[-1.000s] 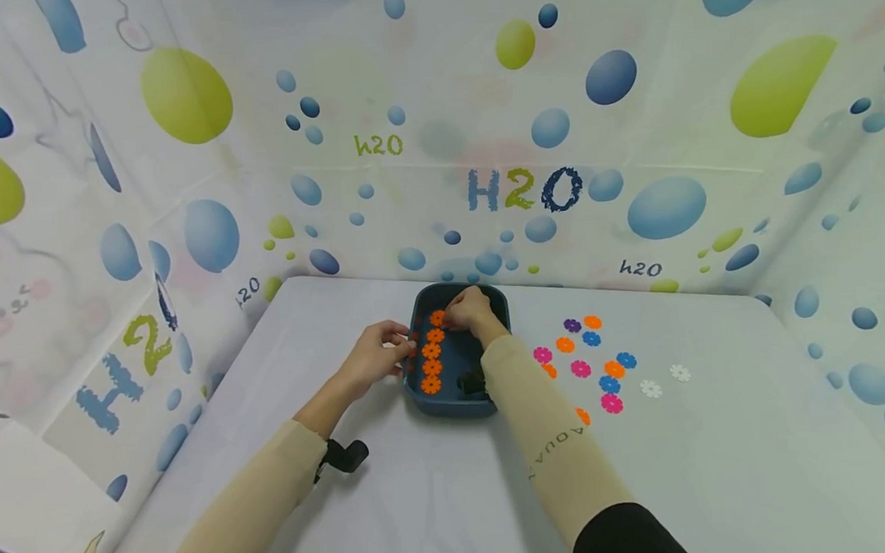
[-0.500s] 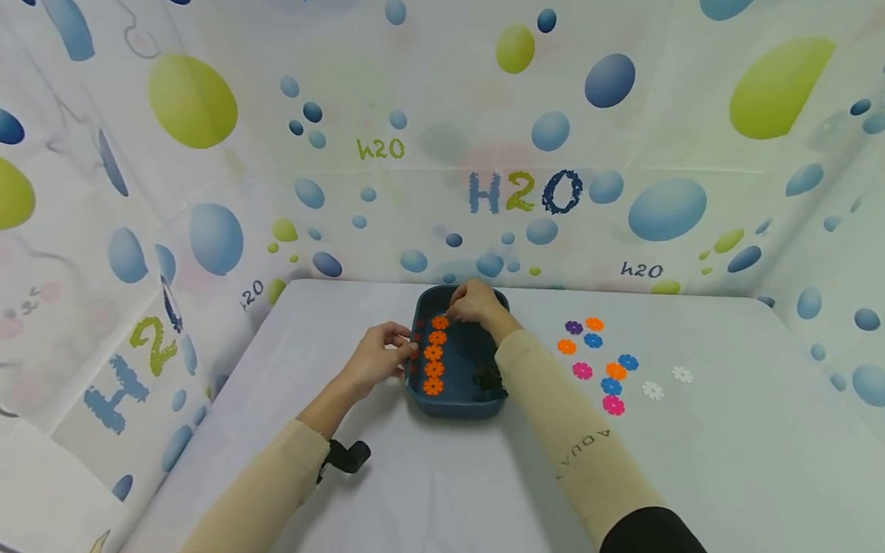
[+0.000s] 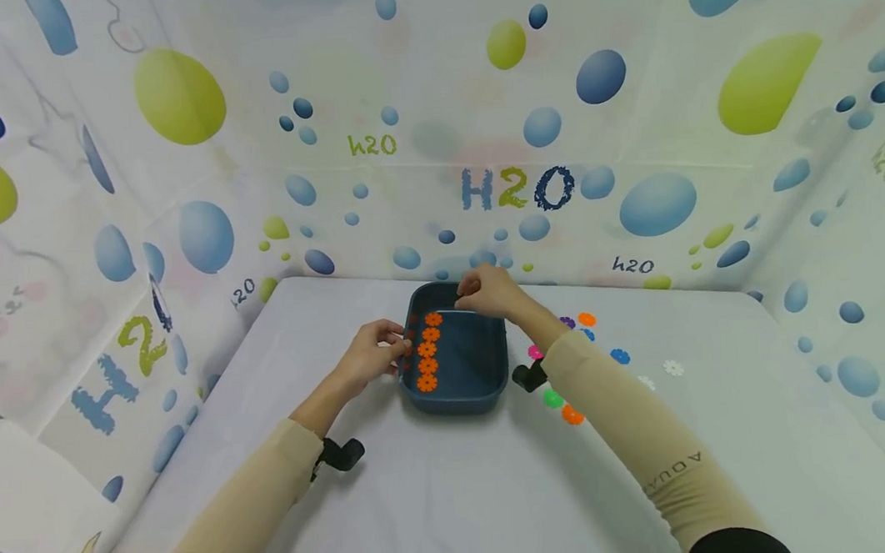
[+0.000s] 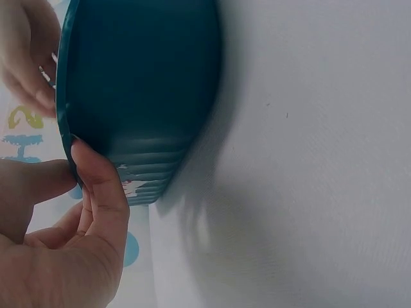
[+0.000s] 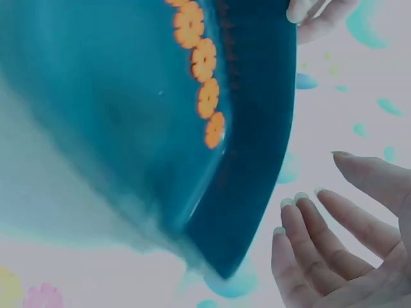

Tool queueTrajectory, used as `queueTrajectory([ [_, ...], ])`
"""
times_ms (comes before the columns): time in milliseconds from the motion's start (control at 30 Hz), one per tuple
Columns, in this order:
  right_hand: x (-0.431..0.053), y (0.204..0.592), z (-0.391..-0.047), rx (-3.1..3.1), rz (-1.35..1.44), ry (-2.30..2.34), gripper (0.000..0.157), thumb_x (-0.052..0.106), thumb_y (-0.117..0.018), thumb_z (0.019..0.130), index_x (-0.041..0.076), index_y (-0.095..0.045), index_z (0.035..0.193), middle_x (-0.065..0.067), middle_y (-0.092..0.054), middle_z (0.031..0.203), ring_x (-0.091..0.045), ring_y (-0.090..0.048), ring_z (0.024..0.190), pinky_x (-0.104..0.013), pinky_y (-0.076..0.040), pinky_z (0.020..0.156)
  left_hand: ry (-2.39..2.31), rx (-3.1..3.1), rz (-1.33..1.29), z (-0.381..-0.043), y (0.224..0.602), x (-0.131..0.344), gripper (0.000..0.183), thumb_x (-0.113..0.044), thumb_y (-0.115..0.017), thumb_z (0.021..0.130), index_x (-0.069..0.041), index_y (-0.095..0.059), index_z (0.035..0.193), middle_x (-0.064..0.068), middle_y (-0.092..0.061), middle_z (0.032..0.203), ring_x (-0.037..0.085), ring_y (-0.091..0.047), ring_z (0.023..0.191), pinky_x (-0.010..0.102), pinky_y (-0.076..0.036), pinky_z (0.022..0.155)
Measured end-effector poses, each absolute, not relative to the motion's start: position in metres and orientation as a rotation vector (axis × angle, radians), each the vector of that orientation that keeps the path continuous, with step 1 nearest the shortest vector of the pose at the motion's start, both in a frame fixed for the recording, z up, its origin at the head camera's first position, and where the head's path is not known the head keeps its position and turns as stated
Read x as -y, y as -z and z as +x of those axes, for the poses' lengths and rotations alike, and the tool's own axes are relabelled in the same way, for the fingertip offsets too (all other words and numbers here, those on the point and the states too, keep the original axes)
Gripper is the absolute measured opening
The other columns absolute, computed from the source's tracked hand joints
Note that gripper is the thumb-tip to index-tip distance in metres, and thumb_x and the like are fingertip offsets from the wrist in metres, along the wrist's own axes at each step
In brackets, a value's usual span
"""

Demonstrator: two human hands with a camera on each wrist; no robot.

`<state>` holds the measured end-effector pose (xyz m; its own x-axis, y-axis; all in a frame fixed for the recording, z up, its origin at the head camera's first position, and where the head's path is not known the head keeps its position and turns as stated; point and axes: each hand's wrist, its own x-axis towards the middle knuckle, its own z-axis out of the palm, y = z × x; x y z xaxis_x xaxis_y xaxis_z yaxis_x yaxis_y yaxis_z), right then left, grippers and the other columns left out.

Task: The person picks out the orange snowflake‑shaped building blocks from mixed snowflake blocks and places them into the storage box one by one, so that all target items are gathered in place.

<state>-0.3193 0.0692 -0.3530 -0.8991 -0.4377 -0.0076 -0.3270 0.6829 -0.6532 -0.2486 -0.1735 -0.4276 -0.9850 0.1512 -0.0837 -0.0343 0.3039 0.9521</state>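
Note:
A dark blue-green plastic bin stands on the white-covered table. Along its left side, on the floor inside, several orange flower-shaped pieces lie in a row. My left hand pinches the bin's left rim between thumb and fingers, as the left wrist view shows at the rim. Over the far right part of the bin hovers my right hand. The right wrist view shows that right hand with thumb and fingers spread apart and nothing between them.
Right of the bin lie loose flower pieces in several colours, among them orange, green, blue and white. The right forearm covers some of them. A patterned curtain hangs behind the table.
The right hand has lifted off the far end of the orange row and moved right. The right forearm has swung right too. My left hand keeps its hold on the rim.

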Motion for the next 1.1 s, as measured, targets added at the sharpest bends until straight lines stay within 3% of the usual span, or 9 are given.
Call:
queueTrajectory([
  [567, -0.178, 0.372, -0.279, -2.751, -0.681, 1.001, 0.032, 0.02, -0.074, 0.095, 0.003, -0.07, 0.122, -0.01, -0.069, 0.11, -0.027, -0.064, 0.101, -0.037, -0.058, 0.082, -1.742, -2.417, 0.099, -0.249, 0.431, 0.176, 0.036, -0.008, -0.06, 0.103, 0.011, -0.051, 0.132, 0.016, -0.059, 0.1, 0.037, -0.068, 0.087, 0.027, -0.057, 0.063],
  [767, -0.221, 0.387, -0.273, -2.774, -0.577, 1.03, 0.033, 0.019, -0.072, 0.097, 0.002, -0.068, 0.124, -0.011, -0.069, 0.113, -0.029, -0.062, 0.105, -0.038, -0.058, 0.087, -1.741, -2.422, 0.086, -0.249, 0.429, 0.176, 0.034, -0.007, -0.061, 0.102, 0.009, -0.053, 0.131, 0.015, -0.058, 0.1, 0.039, -0.067, 0.094, 0.028, -0.058, 0.064],
  [1100, -0.282, 0.413, -0.265, -2.791, -0.406, 0.951, 0.036, 0.019, -0.071, 0.096, -0.002, -0.066, 0.125, -0.014, -0.068, 0.111, -0.03, -0.06, 0.102, -0.034, -0.058, 0.082, -1.729, -2.421, 0.11, -0.25, 0.43, 0.175, 0.035, -0.008, -0.06, 0.103, 0.01, -0.052, 0.132, 0.015, -0.058, 0.1, 0.037, -0.069, 0.087, 0.028, -0.058, 0.064],
])
